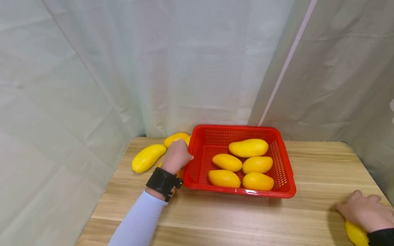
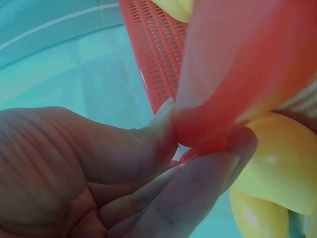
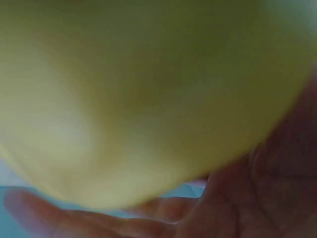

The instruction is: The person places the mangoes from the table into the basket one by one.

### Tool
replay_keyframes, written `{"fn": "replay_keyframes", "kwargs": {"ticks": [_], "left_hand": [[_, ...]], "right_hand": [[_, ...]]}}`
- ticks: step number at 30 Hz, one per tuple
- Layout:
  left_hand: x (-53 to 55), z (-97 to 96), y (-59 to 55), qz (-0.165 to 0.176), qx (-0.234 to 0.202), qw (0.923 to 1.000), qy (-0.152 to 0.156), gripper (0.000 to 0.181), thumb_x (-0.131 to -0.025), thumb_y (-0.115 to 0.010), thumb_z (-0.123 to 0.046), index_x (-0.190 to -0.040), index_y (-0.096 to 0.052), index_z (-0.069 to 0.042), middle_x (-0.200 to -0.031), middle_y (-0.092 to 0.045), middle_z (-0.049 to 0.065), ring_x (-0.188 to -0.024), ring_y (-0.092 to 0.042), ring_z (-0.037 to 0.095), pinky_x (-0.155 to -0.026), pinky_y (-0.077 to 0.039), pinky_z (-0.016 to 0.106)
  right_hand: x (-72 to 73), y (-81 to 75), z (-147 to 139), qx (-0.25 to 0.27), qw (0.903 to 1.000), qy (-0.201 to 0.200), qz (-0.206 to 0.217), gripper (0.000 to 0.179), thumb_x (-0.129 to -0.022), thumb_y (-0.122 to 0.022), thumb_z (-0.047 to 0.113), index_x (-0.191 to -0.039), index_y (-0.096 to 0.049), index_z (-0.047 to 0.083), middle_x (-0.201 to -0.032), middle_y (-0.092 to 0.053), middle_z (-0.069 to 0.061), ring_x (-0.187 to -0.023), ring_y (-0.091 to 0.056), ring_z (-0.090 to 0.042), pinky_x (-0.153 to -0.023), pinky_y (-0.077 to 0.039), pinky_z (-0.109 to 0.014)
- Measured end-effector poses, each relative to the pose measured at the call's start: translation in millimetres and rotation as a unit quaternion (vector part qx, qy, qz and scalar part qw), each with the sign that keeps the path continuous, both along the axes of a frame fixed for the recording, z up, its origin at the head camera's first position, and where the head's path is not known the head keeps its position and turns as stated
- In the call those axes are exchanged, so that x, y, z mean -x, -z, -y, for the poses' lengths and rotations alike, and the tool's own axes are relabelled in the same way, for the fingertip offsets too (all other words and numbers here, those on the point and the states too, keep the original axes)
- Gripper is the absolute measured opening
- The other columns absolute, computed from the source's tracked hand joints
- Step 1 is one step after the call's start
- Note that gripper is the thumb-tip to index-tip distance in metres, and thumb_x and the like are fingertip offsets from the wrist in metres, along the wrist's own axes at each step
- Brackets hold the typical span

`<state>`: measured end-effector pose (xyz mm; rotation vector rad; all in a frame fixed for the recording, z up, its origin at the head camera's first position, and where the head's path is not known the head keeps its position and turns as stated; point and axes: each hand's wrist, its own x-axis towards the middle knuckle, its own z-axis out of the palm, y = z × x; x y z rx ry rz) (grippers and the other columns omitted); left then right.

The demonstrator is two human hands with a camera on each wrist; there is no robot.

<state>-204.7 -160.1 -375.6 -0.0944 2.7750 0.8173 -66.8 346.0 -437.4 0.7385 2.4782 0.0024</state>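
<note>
A red plastic basket [image 1: 232,127] with perforated walls stands at the back of the table, several yellow mangoes [image 1: 257,165] lying in it. My left hand [image 1: 176,156] pinches its left rim; in the left wrist view, thumb and fingers press on the red rim [image 2: 198,124] from both sides. At the lower right, my right hand [image 1: 364,211] grips another yellow mango [image 1: 355,233] from above, partly hiding it. That fruit fills most of the right wrist view, with fingers [image 3: 94,223] curled along its side.
Left of the basket lie more yellow fruits, among them a long one [image 1: 148,158] and one near the curtain [image 1: 176,138]; my left hand and wrist partly cover others. The wooden table [image 1: 320,167] is bordered by pale hanging curtains [image 1: 197,61] behind and at both sides.
</note>
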Motion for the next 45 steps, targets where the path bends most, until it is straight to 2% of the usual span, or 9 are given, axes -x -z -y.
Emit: {"fn": "replay_keyframes", "kwargs": {"ticks": [4, 9, 14, 18, 23, 28, 34, 39, 45], "left_hand": [[-0.3, -0.4, -1.2, -0.001, 0.001, 1.0, 0.0, 0.025, -0.075, -0.074, -0.01, -0.091, -0.056, -0.002, -0.072, -0.057, 0.009, -0.054, -0.056, 0.019, -0.046, -0.047, 0.026], [-0.5, -0.6, -1.3, -0.004, 0.004, 1.0, -0.001, 0.026, -0.075, -0.074, -0.01, -0.091, -0.056, -0.002, -0.072, -0.057, 0.009, -0.054, -0.056, 0.019, -0.046, -0.046, 0.026], [0.5, -0.9, 0.6, -0.006, 0.012, 0.9999, -0.001, 0.026, -0.075, -0.075, -0.011, -0.091, -0.055, -0.002, -0.072, -0.057, 0.009, -0.054, -0.055, 0.02, -0.047, -0.046, 0.026], [0.7, -0.6, 2.2, -0.01, 0.015, 0.9998, 0.001, 0.026, -0.075, -0.075, -0.011, -0.09, -0.056, -0.002, -0.072, -0.057, 0.009, -0.054, -0.055, 0.019, -0.047, -0.046, 0.026], [0.4, 0.0, 2.2, -0.007, 0.008, 0.9999, 0.002, 0.025, -0.075, -0.075, -0.012, -0.09, -0.056, -0.003, -0.071, -0.057, 0.009, -0.053, -0.055, 0.019, -0.046, -0.046, 0.026], [0.4, 0.2, 1.1, -0.007, 0.001, 1.0, 0.004, 0.024, -0.076, -0.074, -0.011, -0.09, -0.057, -0.003, -0.071, -0.057, 0.009, -0.053, -0.056, 0.019, -0.046, -0.046, 0.026], [1.2, -0.7, 0.5, -0.011, 0.009, 0.9999, 0.005, 0.024, -0.076, -0.074, -0.011, -0.09, -0.056, -0.003, -0.071, -0.057, 0.008, -0.054, -0.055, 0.019, -0.047, -0.046, 0.026], [1.0, -1.4, 0.4, -0.013, 0.014, 0.9998, 0.005, 0.025, -0.075, -0.074, -0.011, -0.091, -0.057, -0.002, -0.071, -0.057, 0.008, -0.054, -0.055, 0.019, -0.047, -0.046, 0.026], [0.4, -1.1, 0.2, -0.012, 0.01, 0.9999, 0.002, 0.024, -0.076, -0.074, -0.01, -0.091, -0.057, -0.002, -0.072, -0.058, 0.009, -0.054, -0.056, 0.019, -0.047, -0.046, 0.026]], "right_hand": [[-2.1, 3.9, -3, 0.016, 0.9996, -0.016, -0.014, 0.095, -0.076, -0.061, 0.06, -0.12, -0.023, -0.016, -0.096, -0.025, -0.04, -0.076, -0.046, -0.051, -0.072, -0.042, -0.059], [0.0, 6.3, -3, 0.031, 0.9991, -0.012, -0.026, 0.088, -0.078, -0.065, 0.042, -0.126, -0.018, -0.015, -0.098, -0.023, -0.041, -0.075, -0.045, -0.047, -0.071, -0.044, -0.054], [1.8, 5.3, -1, 0.04, 0.9983, -0.023, -0.035, 0.089, -0.075, -0.069, 0.041, -0.116, -0.018, -0.019, -0.09, -0.027, -0.04, -0.073, -0.045, -0.043, -0.069, -0.045, -0.049], [2.2, 2.7, -1, 0.058, 0.9967, -0.04, -0.039, 0.093, -0.07, -0.072, 0.049, -0.101, -0.019, -0.021, -0.08, -0.04, -0.029, -0.071, -0.046, -0.035, -0.067, -0.043, -0.041], [3.5, 0.1, -1, 0.086, 0.992, -0.082, -0.043, 0.091, -0.069, -0.072, 0.052, -0.098, -0.024, -0.02, -0.077, -0.045, -0.02, -0.07, -0.046, -0.031, -0.068, -0.041, -0.04], [6.7, -2.9, 4, 0.109, 0.988, -0.098, -0.05, 0.089, -0.071, -0.072, 0.049, -0.103, -0.025, -0.02, -0.077, -0.044, -0.019, -0.068, -0.045, -0.03, -0.067, -0.04, -0.041], [13.8, -7.7, 15, 0.124, 0.9835, -0.105, -0.08, 0.1, -0.073, -0.073, 0.045, -0.119, -0.017, -0.023, -0.082, -0.045, -0.025, -0.068, -0.044, -0.031, -0.067, -0.041, -0.045], [21.8, -17.5, 20, 0.118, 0.9701, -0.151, -0.149, 0.11, -0.071, -0.074, 0.044, -0.126, -0.009, -0.026, -0.087, -0.045, -0.033, -0.068, -0.045, -0.032, -0.065, -0.043, -0.048], [28.0, -29.0, 31, 0.109, 0.9406, -0.195, -0.255, 0.105, -0.071, -0.075, 0.039, -0.129, -0.015, -0.025, -0.087, -0.047, -0.034, -0.067, -0.048, -0.034, -0.061, -0.043, -0.051]]}}
